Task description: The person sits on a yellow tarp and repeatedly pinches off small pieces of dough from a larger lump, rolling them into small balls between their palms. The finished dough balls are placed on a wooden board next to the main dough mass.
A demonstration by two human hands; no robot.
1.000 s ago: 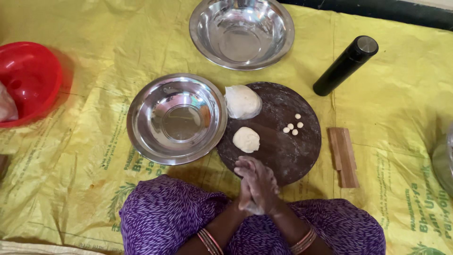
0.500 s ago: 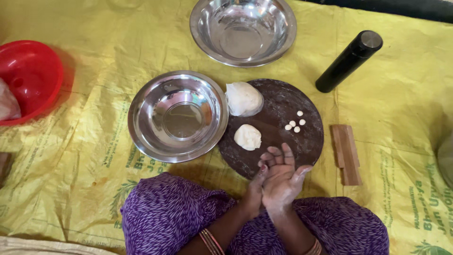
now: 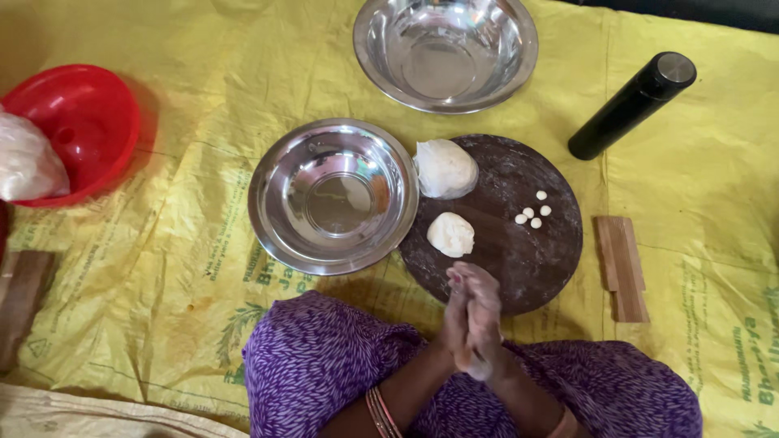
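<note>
The left hand (image 3: 456, 318) and the right hand (image 3: 485, 318) are pressing palm to palm just above the near edge of the round dark board (image 3: 552, 243), fingers (image 3: 479, 284) lying flat and closed against each other, and whatever is being squeezed between them is hidden, so I cannot tell whether a bit of dough is in there. Flour is dusting the knuckles, which fits hands that are working dough. On the board, the big dough lump (image 3: 445, 168) is sitting at the far left rim, touching or nearly touching the empty steel bowl (image 3: 333, 197), likely parked there as the supply to pinch from. The smaller dough ball (image 3: 450, 234) is lying nearer the hands, within easy reach. Four tiny dough pellets (image 3: 532, 214) are clustering on the right of the board, kept apart from the larger pieces so nothing is sticking together. A second steel bowl (image 3: 445, 50) is waiting farther back, also empty. A black cylinder (image 3: 631, 105) is lying tilted beyond the board, and a wooden block (image 3: 622, 268) is resting just right of it. Far left, a red bowl (image 3: 73, 130) is holding a white plastic bag (image 3: 26, 166). Everything is sitting on a yellow sheet (image 3: 162, 284) spread on the floor, keeping the work clean.
</note>
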